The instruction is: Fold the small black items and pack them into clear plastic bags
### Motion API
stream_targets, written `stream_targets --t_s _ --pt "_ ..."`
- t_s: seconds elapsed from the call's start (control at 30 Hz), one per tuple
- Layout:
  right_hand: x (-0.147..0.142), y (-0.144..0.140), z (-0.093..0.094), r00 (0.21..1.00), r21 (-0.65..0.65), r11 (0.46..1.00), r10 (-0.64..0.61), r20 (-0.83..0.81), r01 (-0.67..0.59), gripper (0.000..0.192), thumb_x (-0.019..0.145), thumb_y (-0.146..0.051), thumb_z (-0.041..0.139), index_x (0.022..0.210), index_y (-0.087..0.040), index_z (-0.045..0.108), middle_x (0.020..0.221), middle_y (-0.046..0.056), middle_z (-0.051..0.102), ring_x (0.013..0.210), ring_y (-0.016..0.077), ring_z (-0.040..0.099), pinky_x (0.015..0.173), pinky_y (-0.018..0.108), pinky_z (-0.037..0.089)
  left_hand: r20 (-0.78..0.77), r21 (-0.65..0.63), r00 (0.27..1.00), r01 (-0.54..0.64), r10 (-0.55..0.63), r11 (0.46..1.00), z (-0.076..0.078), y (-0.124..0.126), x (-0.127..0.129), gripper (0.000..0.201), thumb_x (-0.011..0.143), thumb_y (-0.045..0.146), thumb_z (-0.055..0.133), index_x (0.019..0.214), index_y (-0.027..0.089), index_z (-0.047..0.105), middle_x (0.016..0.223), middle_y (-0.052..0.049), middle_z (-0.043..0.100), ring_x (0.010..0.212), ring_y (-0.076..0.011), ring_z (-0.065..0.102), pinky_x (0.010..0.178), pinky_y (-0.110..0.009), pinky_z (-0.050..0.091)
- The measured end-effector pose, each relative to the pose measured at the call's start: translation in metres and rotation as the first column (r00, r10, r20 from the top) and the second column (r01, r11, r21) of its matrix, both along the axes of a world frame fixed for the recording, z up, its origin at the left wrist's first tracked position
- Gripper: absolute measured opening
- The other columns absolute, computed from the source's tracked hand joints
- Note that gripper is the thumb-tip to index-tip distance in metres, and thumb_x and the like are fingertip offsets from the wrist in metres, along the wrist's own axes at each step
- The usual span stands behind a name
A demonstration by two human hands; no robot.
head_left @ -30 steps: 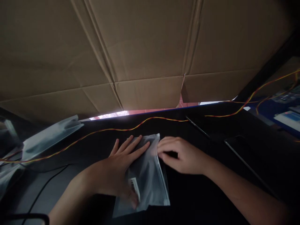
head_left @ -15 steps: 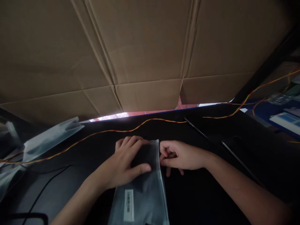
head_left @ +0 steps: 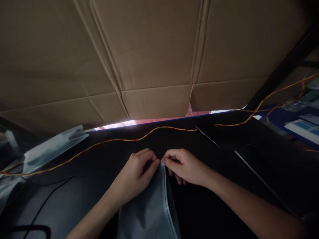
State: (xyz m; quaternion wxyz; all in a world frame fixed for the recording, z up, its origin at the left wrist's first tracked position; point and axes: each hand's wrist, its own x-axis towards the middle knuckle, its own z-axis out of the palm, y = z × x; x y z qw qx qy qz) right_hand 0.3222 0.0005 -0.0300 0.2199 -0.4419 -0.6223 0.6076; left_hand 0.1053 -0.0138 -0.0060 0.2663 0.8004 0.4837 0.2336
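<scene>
A translucent zip-lock bag (head_left: 144,212) lies on the black table in front of me, its zip edge running along the right side. My left hand (head_left: 141,169) pinches the bag's far corner between thumb and fingers. Right beside it, my right hand (head_left: 179,166) has its thumb and index finger closed on the same corner, at the end of the zip strip. The two sets of fingertips almost touch. Along the right edge the bag's layers look slightly parted lower down.
A twisted red and yellow wire (head_left: 139,139) crosses the table's back. Two dark, flat devices with shiny edges, one (head_left: 261,179) nearer, lie at right. Plastic bags (head_left: 54,147) and a black cable (head_left: 50,196) are at left. Cardboard (head_left: 154,49) hangs behind.
My left hand has gone from lying flat on the bag to pinching its corner. My right hand has moved left onto that corner. The barcode label is out of sight.
</scene>
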Motion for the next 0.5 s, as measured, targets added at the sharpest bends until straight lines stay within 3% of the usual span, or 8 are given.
stream_targets --t_s 0.27,0.4,0.5 --pt "-0.002 -0.012 0.009 0.998 0.002 0.999 0.040 0.054 -0.040 0.024 0.102 -0.031 0.065 0.081 -0.022 0.058 0.054 -0.009 0.056 0.040 0.0065 0.053 0.037 0.015 0.034 0.088 0.060 0.990 -0.120 0.114 0.991 -0.006 0.006 -0.004 0.032 0.109 0.036 0.052 0.083 0.022 0.062 0.081 0.001 0.063 0.073 -0.0161 0.061 0.068 -0.030 0.047" --pt "0.002 -0.012 0.015 0.985 -0.125 0.981 0.159 0.066 -0.150 0.023 0.098 -0.031 0.069 0.079 -0.022 0.059 0.050 -0.009 0.056 0.038 0.0073 0.052 0.037 0.015 0.038 0.078 0.129 0.983 -0.177 0.168 0.976 -0.005 0.012 -0.012 0.031 0.110 0.038 0.052 0.084 0.022 0.061 0.082 0.001 0.063 0.074 -0.0166 0.060 0.069 -0.031 0.046" --pt "0.004 -0.015 0.023 0.953 -0.258 0.924 0.301 0.038 -0.281 0.022 0.096 -0.027 0.069 0.076 -0.022 0.060 0.049 -0.010 0.056 0.035 0.0069 0.049 0.037 0.016 0.039 0.051 0.199 0.974 -0.225 0.219 0.954 -0.005 0.019 -0.024 0.032 0.110 0.039 0.051 0.085 0.022 0.060 0.083 0.000 0.062 0.076 -0.0177 0.059 0.072 -0.032 0.045"
